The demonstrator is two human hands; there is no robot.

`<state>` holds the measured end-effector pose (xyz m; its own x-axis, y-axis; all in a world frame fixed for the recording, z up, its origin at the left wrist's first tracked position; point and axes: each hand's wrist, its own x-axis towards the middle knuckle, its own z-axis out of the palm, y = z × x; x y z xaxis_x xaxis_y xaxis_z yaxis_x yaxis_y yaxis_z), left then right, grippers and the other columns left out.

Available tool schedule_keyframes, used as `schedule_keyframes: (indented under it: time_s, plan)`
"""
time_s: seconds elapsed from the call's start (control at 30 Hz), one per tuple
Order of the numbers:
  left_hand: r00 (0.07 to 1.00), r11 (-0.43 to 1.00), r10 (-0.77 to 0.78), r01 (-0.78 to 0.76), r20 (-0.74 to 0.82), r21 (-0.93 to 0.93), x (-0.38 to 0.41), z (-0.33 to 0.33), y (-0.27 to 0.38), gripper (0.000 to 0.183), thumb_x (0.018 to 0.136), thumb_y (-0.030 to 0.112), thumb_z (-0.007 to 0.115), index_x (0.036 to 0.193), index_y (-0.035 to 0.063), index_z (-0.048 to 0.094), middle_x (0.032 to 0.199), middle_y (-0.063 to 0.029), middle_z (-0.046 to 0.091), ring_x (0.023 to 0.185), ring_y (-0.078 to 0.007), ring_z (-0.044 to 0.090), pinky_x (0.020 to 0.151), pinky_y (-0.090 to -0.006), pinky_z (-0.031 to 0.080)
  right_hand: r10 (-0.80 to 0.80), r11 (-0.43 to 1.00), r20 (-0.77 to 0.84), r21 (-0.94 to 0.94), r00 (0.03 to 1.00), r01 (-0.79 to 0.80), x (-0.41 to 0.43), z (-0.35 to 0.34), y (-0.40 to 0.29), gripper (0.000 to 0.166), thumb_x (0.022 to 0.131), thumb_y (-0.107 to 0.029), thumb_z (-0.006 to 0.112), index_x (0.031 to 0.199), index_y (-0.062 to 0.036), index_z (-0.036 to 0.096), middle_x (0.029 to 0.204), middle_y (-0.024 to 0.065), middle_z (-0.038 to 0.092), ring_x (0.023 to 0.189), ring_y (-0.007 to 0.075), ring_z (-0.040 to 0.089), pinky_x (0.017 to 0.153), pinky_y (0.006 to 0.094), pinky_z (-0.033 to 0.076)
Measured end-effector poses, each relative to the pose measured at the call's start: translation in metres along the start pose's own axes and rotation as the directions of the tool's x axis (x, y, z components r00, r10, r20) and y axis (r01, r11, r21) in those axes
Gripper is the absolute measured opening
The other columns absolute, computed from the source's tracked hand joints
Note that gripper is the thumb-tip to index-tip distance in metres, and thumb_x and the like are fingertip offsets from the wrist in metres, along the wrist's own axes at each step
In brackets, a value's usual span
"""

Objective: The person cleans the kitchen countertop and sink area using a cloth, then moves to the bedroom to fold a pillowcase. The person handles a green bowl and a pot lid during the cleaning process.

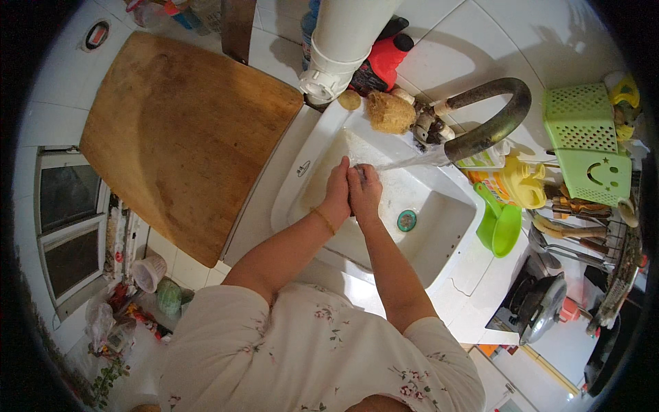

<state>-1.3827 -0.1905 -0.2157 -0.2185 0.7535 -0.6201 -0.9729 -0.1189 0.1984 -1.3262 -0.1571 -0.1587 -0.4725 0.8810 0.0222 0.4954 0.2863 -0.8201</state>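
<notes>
Over a white ceramic sink (378,268), my two hands are pressed together under water from a curved faucet (494,129). My left hand (337,193) has a thin yellowish band at its wrist and leans against my right hand (365,190). A small dark thing shows between the hands; what it is, or which hand grips it, cannot be made out. Water runs onto the fingers from the right. A green-rimmed drain strainer (406,220) lies in the sink's bottom, right of the hands. A brown fibrous scrubber (390,113) rests on the sink's back rim beside the faucet base.
A large wooden board (190,139) lies left of the sink. A white pipe (340,46) and a red bottle (386,62) stand behind it. To the right are a green scoop (502,226), a yellow jug (520,185), a green basket (587,154) and a lidded pan (543,309).
</notes>
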Motion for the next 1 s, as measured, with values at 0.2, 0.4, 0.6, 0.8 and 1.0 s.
schedule_keyframes:
  time_s: [0.2,0.4,0.6,0.8,1.0]
  plan:
    - [0.987,0.974,0.161,-0.155,-0.023,0.163,0.006,0.0,-0.004,0.037,0.093,0.037,0.037,0.084,0.0056,0.055,0.082,-0.0065,0.057,0.077,-0.0199,0.054,0.072,-0.0328,0.045,0.078,0.997,0.057,-0.01,0.995,-0.077,0.011,0.001,-0.006,0.03,0.081,-0.03,0.057,0.08,0.0003,0.059,0.071,0.0218,0.06,0.066,0.0371,0.059,0.062,0.0424,0.046]
    - [0.985,0.933,0.159,-0.13,-0.061,0.336,0.005,-0.001,-0.007,0.03,0.092,0.031,0.041,0.083,0.005,0.055,0.078,-0.0049,0.055,0.074,-0.0176,0.052,0.069,-0.0312,0.044,0.163,0.985,0.147,0.029,0.975,-0.169,0.011,-0.003,0.008,0.032,0.082,-0.031,0.053,0.082,0.0002,0.06,0.074,0.0218,0.061,0.069,0.035,0.061,0.065,0.0396,0.047]
    - [0.95,0.913,-0.016,0.141,-0.312,0.383,-0.018,0.018,0.024,0.038,0.093,0.04,0.039,0.086,0.0069,0.056,0.081,-0.0049,0.057,0.077,-0.0172,0.056,0.068,-0.0332,0.047,0.351,0.473,0.535,0.607,0.768,-0.639,0.003,-0.034,0.036,0.039,0.086,-0.034,0.053,0.111,-0.0042,0.049,0.106,0.0042,0.053,0.1,0.015,0.048,0.083,0.0298,0.041]
    - [0.889,0.881,-0.342,0.416,-0.304,0.224,-0.039,0.005,0.035,0.029,0.091,0.038,0.044,0.094,0.0101,0.053,0.089,-0.0063,0.058,0.084,-0.0186,0.059,0.069,-0.0355,0.052,0.013,0.998,0.16,0.06,0.987,-0.022,0.0,-0.099,0.017,0.04,0.074,0.005,0.052,0.113,-0.0002,0.048,0.089,0.0136,0.059,0.079,0.0209,0.06,0.073,0.0281,0.048]
    - [0.92,0.811,-0.387,0.368,-0.054,0.455,-0.045,-0.008,0.022,0.016,0.088,0.021,0.052,0.095,0.0061,0.054,0.093,-0.0075,0.058,0.087,-0.0219,0.058,0.069,-0.0362,0.052,0.008,1.0,0.146,0.025,0.989,-0.012,-0.003,-0.103,0.028,0.024,0.076,-0.004,0.062,0.099,-0.0023,0.058,0.084,0.0122,0.062,0.074,0.0211,0.061,0.069,0.0297,0.049]
